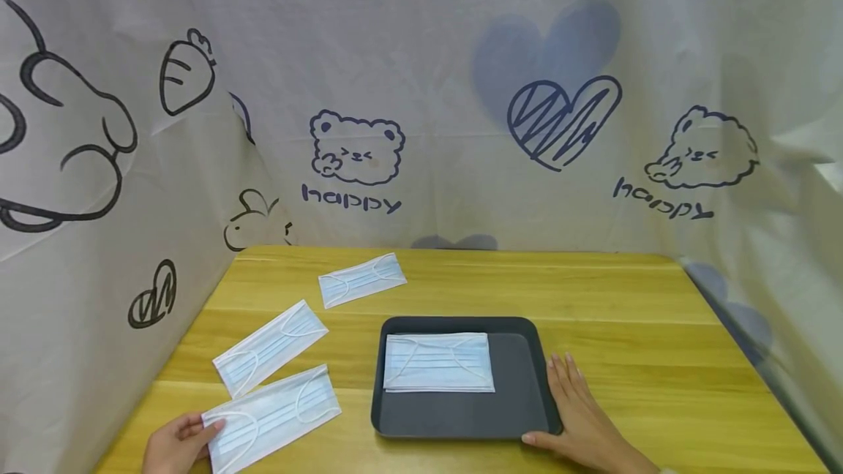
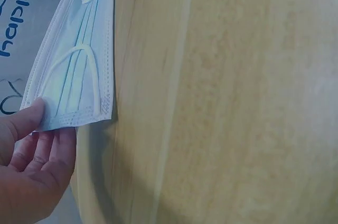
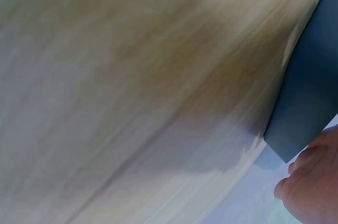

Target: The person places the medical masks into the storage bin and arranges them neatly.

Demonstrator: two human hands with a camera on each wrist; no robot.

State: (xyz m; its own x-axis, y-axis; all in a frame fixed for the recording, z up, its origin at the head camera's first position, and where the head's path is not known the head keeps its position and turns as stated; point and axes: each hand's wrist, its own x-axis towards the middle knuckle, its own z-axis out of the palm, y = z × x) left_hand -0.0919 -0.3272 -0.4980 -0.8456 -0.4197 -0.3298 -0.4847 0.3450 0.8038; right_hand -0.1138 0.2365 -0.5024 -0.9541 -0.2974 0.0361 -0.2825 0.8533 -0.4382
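My left hand (image 1: 176, 445) pinches the lower left corner of a pale blue face mask (image 1: 276, 412) between thumb and fingers. In the left wrist view the thumb lies over the mask (image 2: 74, 84), with the fingers beneath its end and the white ear loops uppermost. My right hand (image 1: 582, 419) rests against the right side of a dark grey tray (image 1: 461, 423), its fingers straight along the rim and the thumb at the front corner. Flat in the tray's left part lies a mask stack (image 1: 437, 363); how many it holds is hard to tell.
Another mask (image 1: 270, 346) lies slanted just behind the pinched one. Farther back on the wooden table (image 1: 626, 313) is one more mask (image 1: 362, 280). A white printed curtain (image 1: 435, 189) hangs around the table's back and sides.
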